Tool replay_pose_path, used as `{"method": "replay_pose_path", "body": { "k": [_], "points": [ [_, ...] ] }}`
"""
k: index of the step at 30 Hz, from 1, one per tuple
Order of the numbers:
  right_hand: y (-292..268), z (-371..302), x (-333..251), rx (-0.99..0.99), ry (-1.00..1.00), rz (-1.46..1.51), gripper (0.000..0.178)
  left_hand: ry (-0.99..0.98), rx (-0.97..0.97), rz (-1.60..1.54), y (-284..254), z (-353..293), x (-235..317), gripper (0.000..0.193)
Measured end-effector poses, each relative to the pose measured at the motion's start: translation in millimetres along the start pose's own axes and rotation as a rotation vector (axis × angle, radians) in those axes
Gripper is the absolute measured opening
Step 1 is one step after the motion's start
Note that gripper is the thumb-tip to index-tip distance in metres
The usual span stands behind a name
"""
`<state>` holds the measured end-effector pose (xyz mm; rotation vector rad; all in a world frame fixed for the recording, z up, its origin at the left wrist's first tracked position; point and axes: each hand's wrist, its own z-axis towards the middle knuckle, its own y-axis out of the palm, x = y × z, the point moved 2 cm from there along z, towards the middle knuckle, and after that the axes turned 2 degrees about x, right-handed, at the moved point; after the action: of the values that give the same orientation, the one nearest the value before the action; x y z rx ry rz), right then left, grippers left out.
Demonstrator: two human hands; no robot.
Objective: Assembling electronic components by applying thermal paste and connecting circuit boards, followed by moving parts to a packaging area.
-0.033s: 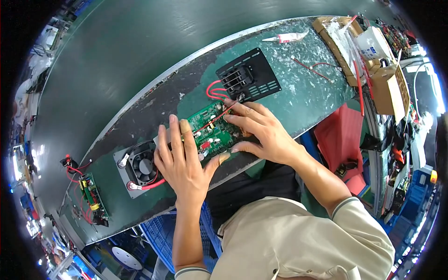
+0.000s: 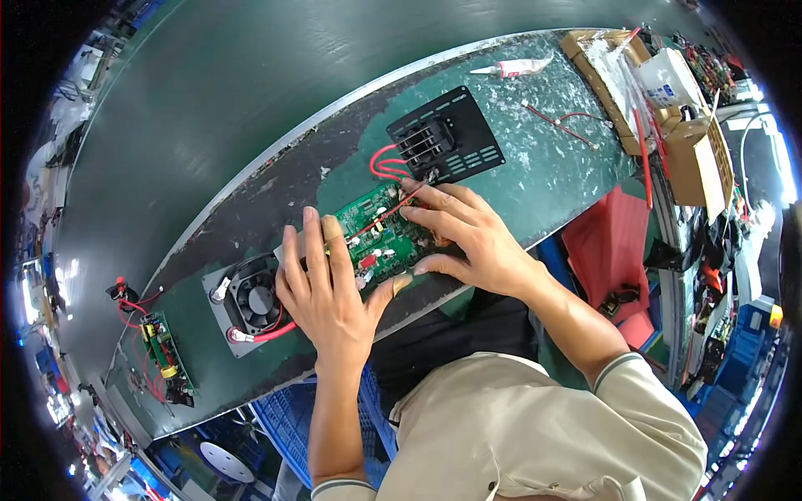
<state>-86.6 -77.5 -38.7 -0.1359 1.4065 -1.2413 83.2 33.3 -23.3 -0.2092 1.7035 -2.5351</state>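
Note:
A green circuit board (image 2: 386, 238) with small parts lies on the bench between my hands. My left hand (image 2: 322, 284) spans its left end, fingers stretched to the far side and thumb at the near edge. Yellow covers sit on its index finger and thumb. My right hand (image 2: 468, 234) grips the right end, fingers at the far side and thumb at the near edge. A thin red wire (image 2: 388, 215) crosses the board. Left of it is a fan (image 2: 256, 302) on a metal plate. Beyond the right hand, a black vented panel (image 2: 468, 138) carries thick red wires (image 2: 376, 163).
A second small board (image 2: 165, 355) with red wires lies at the bench's left end. A glue tube (image 2: 514, 68) and a red cable (image 2: 568, 127) lie at the far right, near cardboard boxes (image 2: 697, 167). Red sheeting (image 2: 606, 242) hangs beside the bench. Blue crates (image 2: 288, 422) stand below.

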Motion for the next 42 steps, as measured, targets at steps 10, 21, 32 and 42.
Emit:
{"method": "replay_pose_path", "body": {
  "k": [10,21,32,42],
  "points": [
    [9.3,3.0,-2.5,0.076,0.045,0.017,0.053,-0.061,0.004,-0.004,4.8,-2.6,-1.5,0.074],
    [2.3,-4.5,-0.5,0.138,0.029,0.065,0.052,-0.063,0.002,-0.006,-2.4,5.4,9.9,0.079],
    [-228.6,-125.1,25.1,0.672,0.407,-0.532,0.051,-0.008,-0.245,-0.704,-41.9,-113.3,61.6,0.052],
    [-234.3,-117.4,112.3,0.59,0.279,-0.391,0.023,0.0,-0.712,-0.899,-38.3,-134.1,69.1,0.05]
  ]
}}
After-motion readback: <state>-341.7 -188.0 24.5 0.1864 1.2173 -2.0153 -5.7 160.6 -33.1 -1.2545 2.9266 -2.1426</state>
